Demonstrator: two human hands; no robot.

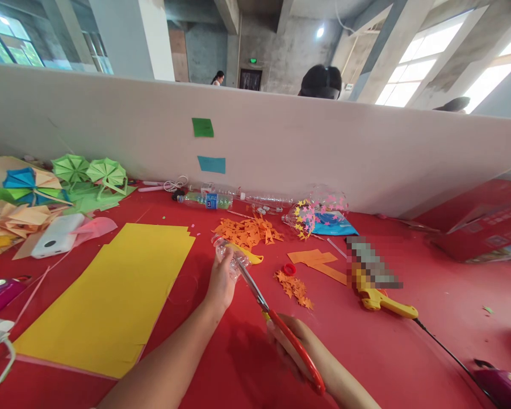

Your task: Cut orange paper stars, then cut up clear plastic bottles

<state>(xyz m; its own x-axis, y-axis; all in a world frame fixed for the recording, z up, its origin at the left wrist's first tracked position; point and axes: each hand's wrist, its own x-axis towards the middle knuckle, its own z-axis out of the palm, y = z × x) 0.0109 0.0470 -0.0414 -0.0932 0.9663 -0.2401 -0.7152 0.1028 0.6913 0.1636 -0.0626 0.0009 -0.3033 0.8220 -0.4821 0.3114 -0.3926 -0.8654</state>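
My left hand (222, 278) is closed around a clear plastic bottle piece (222, 245) with its neck tilted up and away. In my right hand (296, 335) is a pair of scissors with red handles (300, 352). Their metal blades reach up to the bottle piece beside my left fingers; whether they are cutting into it I cannot tell. Just behind the plastic lies a yellow curved object (255, 259), partly hidden. A heap of orange paper stars (249, 230) spreads beyond my hands, with a smaller star pile (293, 288) and a red ring-shaped cap (289, 269) to the right.
Yellow paper sheets (111, 295) cover the left side. A yellow glue gun (385, 302) with a black cord lies right, near orange paper strips (319, 262). Plastic bottles (213, 200) and a star-covered clear ball shape (302, 218) line the white partition (281, 142). Folded paper crafts (106, 173) crowd the far left.
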